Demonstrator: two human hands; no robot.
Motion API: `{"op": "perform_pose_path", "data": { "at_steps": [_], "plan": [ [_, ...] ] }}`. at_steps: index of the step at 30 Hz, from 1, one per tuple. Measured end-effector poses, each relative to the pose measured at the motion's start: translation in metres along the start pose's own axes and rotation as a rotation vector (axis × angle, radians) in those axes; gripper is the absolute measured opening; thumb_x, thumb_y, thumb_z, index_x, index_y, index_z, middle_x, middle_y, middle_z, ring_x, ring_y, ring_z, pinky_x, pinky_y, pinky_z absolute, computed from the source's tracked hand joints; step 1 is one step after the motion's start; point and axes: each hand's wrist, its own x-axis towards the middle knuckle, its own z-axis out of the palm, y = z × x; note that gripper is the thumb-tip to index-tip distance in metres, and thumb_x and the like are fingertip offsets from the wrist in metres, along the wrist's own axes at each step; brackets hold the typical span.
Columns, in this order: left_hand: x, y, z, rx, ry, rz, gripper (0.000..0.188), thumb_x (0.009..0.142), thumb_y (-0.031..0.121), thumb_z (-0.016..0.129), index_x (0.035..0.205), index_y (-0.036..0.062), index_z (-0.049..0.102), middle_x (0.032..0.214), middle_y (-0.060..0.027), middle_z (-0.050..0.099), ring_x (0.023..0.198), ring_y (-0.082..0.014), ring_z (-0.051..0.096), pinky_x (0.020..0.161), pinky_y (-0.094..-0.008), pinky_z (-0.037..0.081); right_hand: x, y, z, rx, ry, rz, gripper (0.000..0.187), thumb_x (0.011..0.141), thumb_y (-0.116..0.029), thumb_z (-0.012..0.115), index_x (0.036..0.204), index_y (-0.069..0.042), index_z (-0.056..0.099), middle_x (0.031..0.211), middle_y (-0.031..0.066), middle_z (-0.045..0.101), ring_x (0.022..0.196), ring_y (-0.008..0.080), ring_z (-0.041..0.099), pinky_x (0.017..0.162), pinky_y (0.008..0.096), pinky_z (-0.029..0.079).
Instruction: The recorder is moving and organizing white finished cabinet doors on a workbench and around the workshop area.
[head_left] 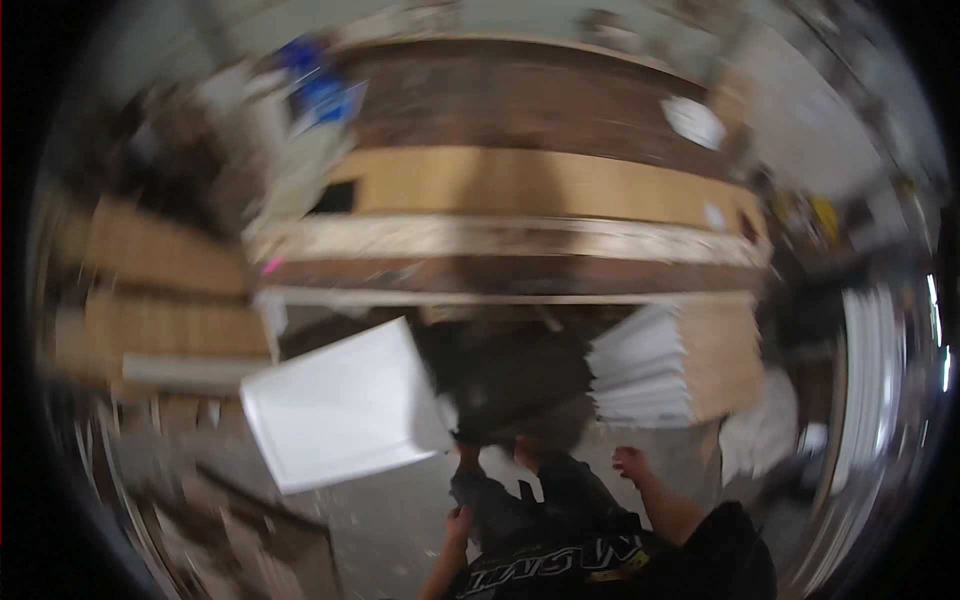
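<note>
Two bare hands show low in the blurred head view, on either side of the person's dark shirt. The left hand looks loosely curled, below the right corner of a white panel and apart from it. The right hand has its fingers bent, just below a stack of white sheets with a light brown side; blur keeps me from telling how far either hand is closed.

The white panel slants at left, over the grey floor, with a raised-looking edge along its lower side. Panel and stack both appear in front of the long brown worktop. Across the worktop runs a tan board, with a black patch by its left end and a pale strip along its near side. A white object lies farther back at right.
</note>
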Motion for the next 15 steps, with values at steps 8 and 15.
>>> {"op": "perform_pose_path", "data": {
  "at_steps": [8,15],
  "plan": [
    [0.011,0.122,-0.017,0.218,-0.074,0.073,0.030,0.097,0.032,0.057,0.116,0.0097,0.059,0.094,-0.0034,0.066,0.074,-0.0179,0.064,0.053,-0.0330,0.047,0.057,0.079,-0.127,0.594,0.692,-0.033,0.032,0.092,-0.033,0.062,0.100,-0.003,0.070,0.080,0.0029,0.067,0.063,0.0128,0.060,0.051,0.0302,0.046],
    [-0.070,0.198,0.061,0.544,-0.096,0.160,0.045,0.099,0.032,0.055,0.136,0.0056,0.053,0.113,-0.0095,0.067,0.090,-0.0249,0.067,0.066,-0.0348,0.051,0.124,-0.007,-0.205,1.065,0.714,-0.026,0.062,0.091,-0.050,0.064,0.133,-0.005,0.059,0.123,0.0117,0.064,0.111,0.0229,0.058,0.085,0.0411,0.049]
  ]
}}
